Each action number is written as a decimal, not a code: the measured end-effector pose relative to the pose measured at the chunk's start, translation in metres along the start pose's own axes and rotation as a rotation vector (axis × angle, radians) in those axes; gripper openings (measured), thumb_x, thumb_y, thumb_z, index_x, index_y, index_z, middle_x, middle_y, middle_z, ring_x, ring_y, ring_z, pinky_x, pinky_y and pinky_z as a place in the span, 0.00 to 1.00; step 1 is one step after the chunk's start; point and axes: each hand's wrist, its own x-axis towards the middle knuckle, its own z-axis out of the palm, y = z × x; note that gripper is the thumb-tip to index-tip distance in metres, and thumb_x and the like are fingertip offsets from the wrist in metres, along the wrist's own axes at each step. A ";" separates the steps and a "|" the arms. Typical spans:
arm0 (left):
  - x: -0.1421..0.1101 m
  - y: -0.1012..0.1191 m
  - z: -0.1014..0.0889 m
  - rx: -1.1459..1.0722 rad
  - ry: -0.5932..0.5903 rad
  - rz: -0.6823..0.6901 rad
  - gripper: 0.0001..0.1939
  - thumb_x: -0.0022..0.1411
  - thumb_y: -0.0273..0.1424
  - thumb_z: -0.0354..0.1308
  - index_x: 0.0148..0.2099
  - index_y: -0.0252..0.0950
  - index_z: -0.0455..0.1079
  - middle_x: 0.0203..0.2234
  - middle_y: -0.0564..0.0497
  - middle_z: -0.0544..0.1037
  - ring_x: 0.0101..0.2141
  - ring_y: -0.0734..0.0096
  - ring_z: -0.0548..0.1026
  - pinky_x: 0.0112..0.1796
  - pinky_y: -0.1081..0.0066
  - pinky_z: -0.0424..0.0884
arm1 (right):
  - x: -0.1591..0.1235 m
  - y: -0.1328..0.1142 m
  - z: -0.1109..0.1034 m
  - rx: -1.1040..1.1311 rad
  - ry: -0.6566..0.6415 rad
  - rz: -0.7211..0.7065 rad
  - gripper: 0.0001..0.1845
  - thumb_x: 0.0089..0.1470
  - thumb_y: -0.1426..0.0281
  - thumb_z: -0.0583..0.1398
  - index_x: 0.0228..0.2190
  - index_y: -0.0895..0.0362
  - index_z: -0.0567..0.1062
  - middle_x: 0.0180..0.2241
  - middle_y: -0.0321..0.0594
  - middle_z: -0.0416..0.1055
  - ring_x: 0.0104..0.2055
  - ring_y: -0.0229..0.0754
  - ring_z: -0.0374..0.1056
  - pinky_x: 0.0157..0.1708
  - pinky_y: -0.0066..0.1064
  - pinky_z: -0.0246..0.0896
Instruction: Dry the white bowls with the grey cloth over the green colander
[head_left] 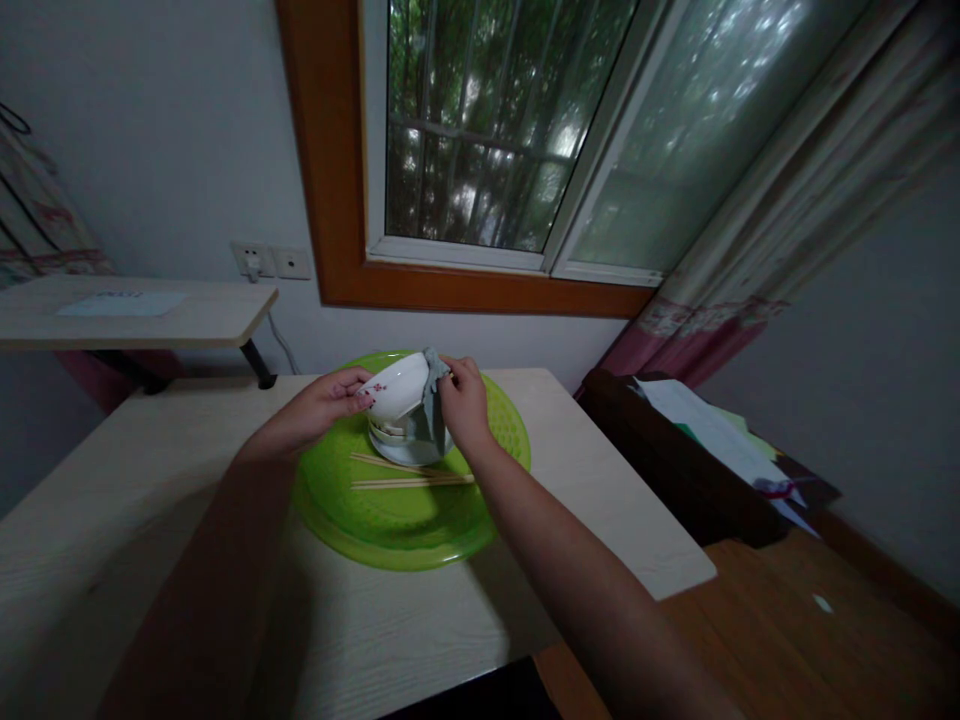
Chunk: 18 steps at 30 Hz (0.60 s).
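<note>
A white bowl (399, 388) with a small red flower pattern is tilted on its side above the green tray (405, 555). Its left edge is gripped by my left hand (330, 405), fingers closed around it. My right hand (463, 400) pinches a grey-green cloth (433, 395) that lies over the bowl's right rim and hangs down. Beneath the bowl, stacked white dishes (397, 450) stand on the tray, partly hidden by the bowl and cloth. Several wooden chopsticks (409, 483) lie on the tray in front of the dishes.
The tray rests on a pale wooden table (592, 480). A raised shelf (202, 310) with a sheet of paper stands at the left. Behind are a wall socket (253, 260) and a window (510, 130). Papers (705, 440) lie on a dark piece of furniture at the right.
</note>
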 end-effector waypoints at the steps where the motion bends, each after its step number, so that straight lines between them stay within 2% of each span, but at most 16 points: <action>1: 0.000 0.000 0.000 0.002 0.000 0.001 0.13 0.54 0.30 0.70 0.43 0.37 0.77 0.34 0.46 0.82 0.30 0.64 0.79 0.31 0.70 0.74 | 0.001 0.002 0.000 0.000 -0.013 0.020 0.15 0.58 0.77 0.56 0.40 0.56 0.81 0.34 0.39 0.69 0.39 0.43 0.66 0.44 0.34 0.63; 4: 0.000 -0.001 0.000 -0.005 -0.004 0.005 0.13 0.55 0.31 0.70 0.43 0.37 0.77 0.35 0.46 0.82 0.31 0.64 0.79 0.32 0.70 0.75 | 0.000 -0.001 -0.002 0.018 -0.002 0.003 0.15 0.58 0.76 0.57 0.41 0.56 0.82 0.33 0.39 0.69 0.38 0.42 0.65 0.42 0.33 0.63; 9: 0.000 0.000 0.002 -0.010 -0.002 0.013 0.12 0.55 0.31 0.70 0.43 0.37 0.77 0.35 0.46 0.82 0.30 0.65 0.79 0.32 0.70 0.74 | -0.008 -0.018 -0.002 0.040 0.007 -0.149 0.12 0.63 0.68 0.59 0.44 0.52 0.82 0.34 0.38 0.66 0.37 0.41 0.65 0.40 0.33 0.64; 11: 0.001 0.001 0.003 0.003 -0.004 0.010 0.13 0.55 0.31 0.70 0.43 0.36 0.78 0.35 0.46 0.82 0.30 0.65 0.78 0.32 0.71 0.74 | -0.012 -0.024 -0.001 0.034 -0.044 -0.233 0.13 0.64 0.67 0.59 0.46 0.51 0.81 0.34 0.38 0.66 0.38 0.41 0.66 0.41 0.33 0.64; 15: 0.003 0.004 0.006 -0.018 -0.017 0.043 0.12 0.53 0.29 0.71 0.41 0.36 0.78 0.31 0.48 0.81 0.30 0.67 0.77 0.31 0.73 0.72 | -0.020 -0.032 0.003 0.001 -0.229 -0.414 0.14 0.65 0.66 0.59 0.49 0.49 0.80 0.35 0.39 0.68 0.39 0.41 0.66 0.41 0.34 0.65; 18: 0.004 0.004 0.005 -0.020 -0.026 0.075 0.12 0.51 0.28 0.72 0.40 0.36 0.77 0.30 0.50 0.80 0.29 0.69 0.77 0.31 0.75 0.71 | -0.024 -0.036 0.005 -0.027 -0.292 -0.479 0.15 0.66 0.65 0.58 0.49 0.50 0.80 0.35 0.40 0.69 0.39 0.41 0.66 0.40 0.35 0.65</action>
